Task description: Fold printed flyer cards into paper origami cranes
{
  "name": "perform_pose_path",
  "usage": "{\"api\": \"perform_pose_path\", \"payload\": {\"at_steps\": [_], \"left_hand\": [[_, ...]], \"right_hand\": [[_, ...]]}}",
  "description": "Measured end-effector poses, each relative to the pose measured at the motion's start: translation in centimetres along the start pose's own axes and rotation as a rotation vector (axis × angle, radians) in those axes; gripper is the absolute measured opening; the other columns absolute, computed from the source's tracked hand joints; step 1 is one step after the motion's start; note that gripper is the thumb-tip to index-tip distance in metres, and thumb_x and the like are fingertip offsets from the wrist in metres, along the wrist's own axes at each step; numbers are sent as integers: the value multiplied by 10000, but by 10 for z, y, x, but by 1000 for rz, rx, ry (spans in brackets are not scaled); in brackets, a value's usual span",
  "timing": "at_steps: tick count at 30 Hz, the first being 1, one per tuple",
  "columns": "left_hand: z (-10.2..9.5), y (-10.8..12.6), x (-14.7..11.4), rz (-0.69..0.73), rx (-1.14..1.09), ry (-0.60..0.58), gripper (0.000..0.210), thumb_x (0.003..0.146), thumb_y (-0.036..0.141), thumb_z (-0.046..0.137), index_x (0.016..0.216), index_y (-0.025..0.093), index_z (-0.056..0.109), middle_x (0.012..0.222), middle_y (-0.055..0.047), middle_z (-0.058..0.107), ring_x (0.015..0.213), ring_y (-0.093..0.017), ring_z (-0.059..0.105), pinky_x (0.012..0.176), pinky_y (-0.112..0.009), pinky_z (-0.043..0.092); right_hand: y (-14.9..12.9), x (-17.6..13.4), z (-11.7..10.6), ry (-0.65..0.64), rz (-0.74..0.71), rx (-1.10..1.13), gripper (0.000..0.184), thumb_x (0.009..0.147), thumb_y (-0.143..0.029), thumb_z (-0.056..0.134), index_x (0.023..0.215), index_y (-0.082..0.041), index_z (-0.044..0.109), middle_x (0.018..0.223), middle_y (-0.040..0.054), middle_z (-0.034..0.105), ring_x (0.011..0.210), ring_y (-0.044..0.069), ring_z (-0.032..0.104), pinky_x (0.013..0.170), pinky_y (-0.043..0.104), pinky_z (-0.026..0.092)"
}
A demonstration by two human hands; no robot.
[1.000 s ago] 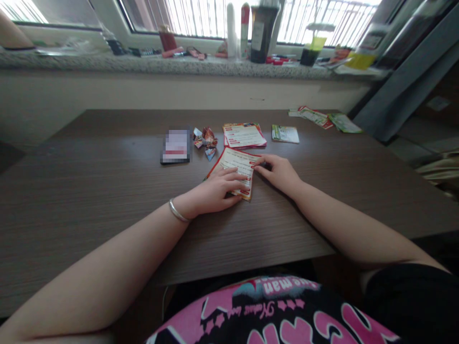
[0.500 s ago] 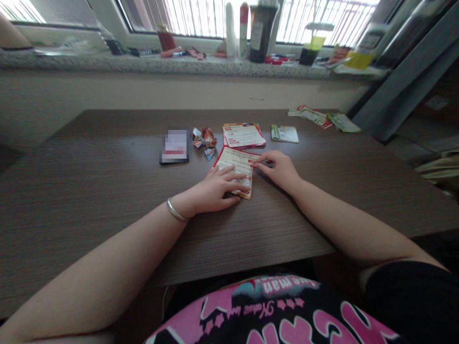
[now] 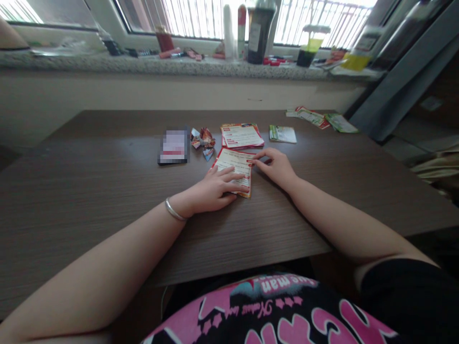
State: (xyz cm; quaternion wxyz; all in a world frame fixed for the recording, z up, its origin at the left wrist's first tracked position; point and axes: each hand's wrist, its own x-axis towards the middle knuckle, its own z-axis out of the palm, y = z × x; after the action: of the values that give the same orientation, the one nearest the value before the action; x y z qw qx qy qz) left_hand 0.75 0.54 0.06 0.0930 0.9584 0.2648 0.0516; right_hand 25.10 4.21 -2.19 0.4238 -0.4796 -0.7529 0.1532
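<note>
A printed sheet of paper (image 3: 233, 158) with a red border and lines of text lies slantwise on the table. My left hand (image 3: 217, 188) rests on its lower left part, palm down and fingers spread, covering some of the print. At the sheet's right edge my right hand (image 3: 275, 165) pinches the paper between thumb and forefinger, its other fingers curled. Just beyond the sheet is a stack of similar printed sheets (image 3: 242, 136). Folded paper pieces in brown, orange and blue (image 3: 204, 138) lie to its left.
A pixelated, dark-edged flat object (image 3: 173, 147) lies on the left of the brown table (image 3: 107, 191). Small green and white cards (image 3: 283, 134) are right of the stack, with more coloured papers (image 3: 315, 118) at the far right. Bottles (image 3: 258, 36) line the windowsill.
Both hands keep nearly the same place on the sheet. The whole view has shifted very slightly, and no object has visibly moved on the table.
</note>
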Motion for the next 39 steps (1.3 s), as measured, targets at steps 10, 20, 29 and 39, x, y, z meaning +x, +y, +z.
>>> {"api": "perform_pose_path", "payload": {"at_steps": [10,20,29,39], "left_hand": [[2,10,1,3,61,-16,455,939,225,433,1385,299,483,1530,-19,392,1416,-340,296,1116,-612,240],[4,12,1,-50,56,-11,423,953,276,440,1373,297,487,1544,-47,365,1440,-318,269,1125,-632,205],[7,10,-1,-159,165,17,519,952,438,440,1454,315,390,1564,-68,319,1433,-357,246,1124,-617,221],[2,11,-2,-119,191,93,525,948,470,439,1430,262,440,1482,-89,437,1332,-337,384,1102,-507,337]], "right_hand": [[-8,-1,3,40,-42,52,59,794,-234,685,773,-206,639,827,25,658,788,170,615,665,306,523],[-20,-6,1,50,-136,38,62,814,-184,655,763,-208,629,792,10,628,743,147,595,672,293,522],[-30,-11,0,50,-7,100,126,778,-216,671,790,-214,546,687,-35,552,606,117,514,605,275,450],[-17,-11,7,-6,111,209,200,772,-294,663,896,-237,517,701,-33,571,627,141,568,644,304,489]]}}
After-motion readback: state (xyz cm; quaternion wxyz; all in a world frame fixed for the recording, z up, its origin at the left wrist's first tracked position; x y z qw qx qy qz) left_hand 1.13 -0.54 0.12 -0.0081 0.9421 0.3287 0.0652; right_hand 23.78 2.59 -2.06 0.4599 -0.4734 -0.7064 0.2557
